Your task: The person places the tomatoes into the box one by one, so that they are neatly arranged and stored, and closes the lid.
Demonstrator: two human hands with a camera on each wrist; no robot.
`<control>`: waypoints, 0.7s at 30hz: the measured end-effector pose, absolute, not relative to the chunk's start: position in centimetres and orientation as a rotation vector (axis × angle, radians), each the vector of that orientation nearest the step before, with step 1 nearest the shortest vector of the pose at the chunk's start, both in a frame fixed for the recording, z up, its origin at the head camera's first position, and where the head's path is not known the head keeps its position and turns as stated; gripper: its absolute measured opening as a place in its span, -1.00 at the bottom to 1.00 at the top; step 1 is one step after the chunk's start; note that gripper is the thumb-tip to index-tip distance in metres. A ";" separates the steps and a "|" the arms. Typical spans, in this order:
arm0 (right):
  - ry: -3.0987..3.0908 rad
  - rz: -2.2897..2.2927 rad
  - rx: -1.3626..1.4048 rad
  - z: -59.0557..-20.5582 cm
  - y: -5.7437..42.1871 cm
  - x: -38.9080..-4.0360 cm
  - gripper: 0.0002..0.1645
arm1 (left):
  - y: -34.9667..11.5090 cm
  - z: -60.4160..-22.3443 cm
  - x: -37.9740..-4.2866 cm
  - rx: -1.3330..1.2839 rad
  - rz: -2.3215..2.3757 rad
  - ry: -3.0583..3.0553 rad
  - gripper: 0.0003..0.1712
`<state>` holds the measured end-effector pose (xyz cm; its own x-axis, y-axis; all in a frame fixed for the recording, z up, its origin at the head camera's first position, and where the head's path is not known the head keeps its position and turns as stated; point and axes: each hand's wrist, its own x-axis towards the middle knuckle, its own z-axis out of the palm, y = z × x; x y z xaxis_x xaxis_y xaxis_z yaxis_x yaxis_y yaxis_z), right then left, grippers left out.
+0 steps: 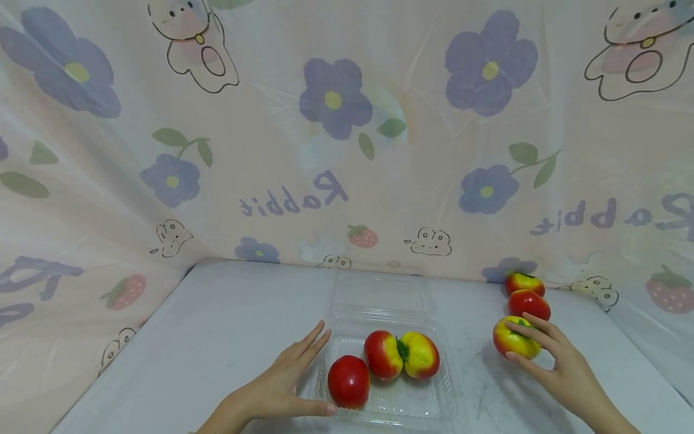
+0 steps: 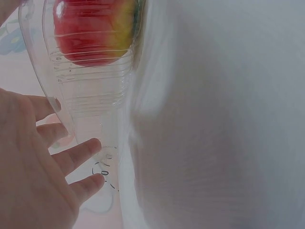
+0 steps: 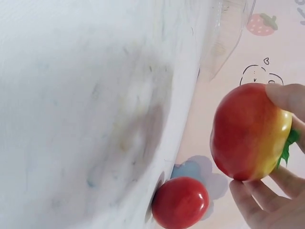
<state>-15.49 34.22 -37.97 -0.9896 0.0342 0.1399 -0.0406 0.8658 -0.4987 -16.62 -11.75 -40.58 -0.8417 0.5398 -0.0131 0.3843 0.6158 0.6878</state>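
Observation:
My right hand [image 1: 565, 367] grips a red-and-yellow, tomato-like fruit [image 1: 512, 339] with a green leafy top between thumb and fingers. In the right wrist view that fruit [image 3: 248, 133] hangs above the white table, its shadow below. My left hand [image 1: 284, 380] is spread along the left side of a clear plastic clamshell box [image 1: 398, 407], the thumb at its near left corner. Fingers of the left hand overlap the box wall in the left wrist view. Inside the box lie a red fruit [image 1: 349, 381] and two red-and-yellow fruits [image 1: 382, 355], leafy tops together.
Behind the held fruit, a red fruit [image 1: 528, 305] and a red-and-yellow one [image 1: 523, 283] sit in a row near the table's back right. The box's clear lid [image 1: 382, 292] lies folded back. A patterned curtain [image 1: 401, 169] hangs behind the table [image 1: 233, 325].

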 end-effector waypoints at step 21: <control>-2.752 0.758 0.170 -37.9 32.0 -14.7 -0.38 | -11.7 -40.6 -16.6 0.777 1.039 2.626 0.20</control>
